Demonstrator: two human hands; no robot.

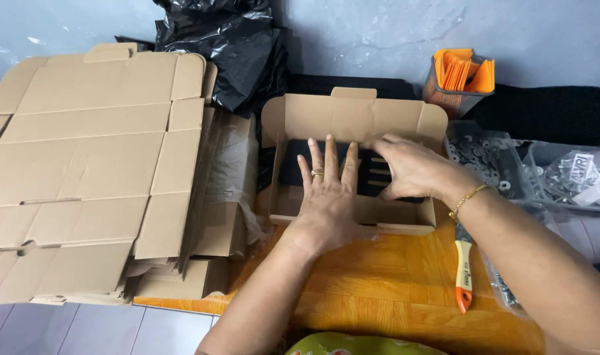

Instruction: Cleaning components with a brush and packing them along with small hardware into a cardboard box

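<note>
Pressing a black part into the open carton

Your left hand (326, 197) lies flat, palm down and fingers spread, across the front wall of the small cardboard box (352, 118) and onto the black item (290, 164) inside it; nothing is gripped, the hand is open and simply resting on top. A ring shows on one finger. Your right hand (412, 167) reaches in from the right with fingers curved down over the same black item, fingertips touching its slotted right part; whether it pinches the part or only presses on it cannot be told from here. A gold bracelet (466, 199) sits on that wrist.

The box stands open on the orange wooden table (379, 283), its lid flap upright at the back. Left of it rises a stack of flat cardboard blanks (96, 151), with black plastic bags (228, 46) behind. Right of the box are a clear tray of metal washers (484, 154), a mesh cup holding orange pieces (461, 75), and an orange-and-white handled tool (463, 266) lying just under your right forearm.
</note>
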